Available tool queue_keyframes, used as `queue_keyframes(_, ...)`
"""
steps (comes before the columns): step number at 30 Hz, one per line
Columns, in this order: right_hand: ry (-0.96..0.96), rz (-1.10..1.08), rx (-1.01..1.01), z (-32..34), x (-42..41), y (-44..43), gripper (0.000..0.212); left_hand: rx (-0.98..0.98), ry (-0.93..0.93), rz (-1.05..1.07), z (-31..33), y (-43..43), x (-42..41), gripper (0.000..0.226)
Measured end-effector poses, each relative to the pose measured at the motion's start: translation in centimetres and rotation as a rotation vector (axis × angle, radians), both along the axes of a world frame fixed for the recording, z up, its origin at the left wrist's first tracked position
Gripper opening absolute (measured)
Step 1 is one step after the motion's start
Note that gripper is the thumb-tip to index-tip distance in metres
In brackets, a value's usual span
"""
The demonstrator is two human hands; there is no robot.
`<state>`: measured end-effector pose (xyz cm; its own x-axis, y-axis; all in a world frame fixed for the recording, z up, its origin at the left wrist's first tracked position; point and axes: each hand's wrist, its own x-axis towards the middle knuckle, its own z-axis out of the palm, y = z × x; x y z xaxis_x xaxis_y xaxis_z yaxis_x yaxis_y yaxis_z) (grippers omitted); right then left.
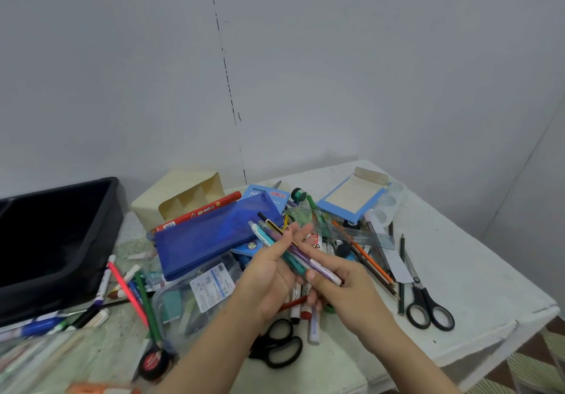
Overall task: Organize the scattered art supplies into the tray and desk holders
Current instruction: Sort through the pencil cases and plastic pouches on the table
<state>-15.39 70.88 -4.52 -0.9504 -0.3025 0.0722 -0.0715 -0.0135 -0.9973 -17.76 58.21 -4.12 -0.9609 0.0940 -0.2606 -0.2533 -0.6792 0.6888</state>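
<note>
A bundle of pens [276,242] lies slanted across my left hand [272,274], whose palm faces up with fingers loosely bent round the bundle. My right hand [339,283] pinches the lower end of the same bundle, thumb on a purple pen. Both hands hover over a heap of markers, pencils and boxes in the middle of the white table [464,274]. The black tray [101,241] stands at the left. A cream desk holder [183,195] with compartments sits behind the heap by the wall.
A blue zip pouch [211,238] and a clear plastic box [195,299] lie left of my hands. Two black scissors lie near the front: scissors [428,305] at right, scissors [278,344] below my wrists. A blue-framed pad [354,199] and paint palette [388,204] sit at the back right.
</note>
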Motion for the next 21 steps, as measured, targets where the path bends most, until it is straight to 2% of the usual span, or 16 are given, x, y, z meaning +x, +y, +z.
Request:
queue_keyframes(4, -0.060, 0.013, -0.071, -0.1, -0.1, -0.6, 0.040, -0.039, 0.043, 0.008, 0.4, -1.7, 0.5, 0.035)
queue_keyframes(6, -0.085, 0.019, -0.096, 0.1, -0.2, -0.7, 0.038, -0.166, 0.056, 0.127, 0.6, -2.7, 0.7, 0.025)
queue_keyframes(7, -0.093, 0.018, -0.096, 0.1, -0.3, -0.7, 0.038, -0.302, 0.076, 0.233, 0.6, -3.5, 0.9, 0.019)
queue_keyframes(9, -0.102, 0.003, -0.080, 0.2, -0.6, -0.6, 0.038, -0.787, 0.244, 0.484, 0.3, -5.8, 1.4, 0.012)
queue_keyframes(11, -0.103, -0.008, -0.057, 0.4, -0.9, -0.6, 0.037, -1.485, 0.528, 0.587, -0.4, -9.1, 1.8, 0.018)
queue_keyframes(12, -0.101, -0.010, -0.049, 0.4, -1.0, -0.7, 0.038, -1.782, 0.636, 0.523, -0.8, -10.8, 1.7, 0.025)
queue_keyframes(13, -0.099, -0.009, -0.041, 0.4, -1.0, -0.7, 0.038, -1.985, 0.692, 0.409, -1.1, -12.4, 1.4, 0.033)
queue_keyframes(14, -0.096, -0.005, -0.034, 0.3, -1.1, -0.8, 0.039, -2.100, 0.706, 0.303, -1.3, -13.7, 1.3, 0.039)
queue_keyframes(17, -0.076, 0.038, -0.005, 0.3, -1.1, -1.0, 0.038, -2.122, 0.657, 0.132, -1.0, -15.5, 1.2, 0.033)
queue_keyframes(21, -0.066, 0.083, 0.005, 0.5, -0.9, -1.0, 0.039, -1.942, 0.525, 0.251, 0.3, -16.0, 1.4, 0.017)
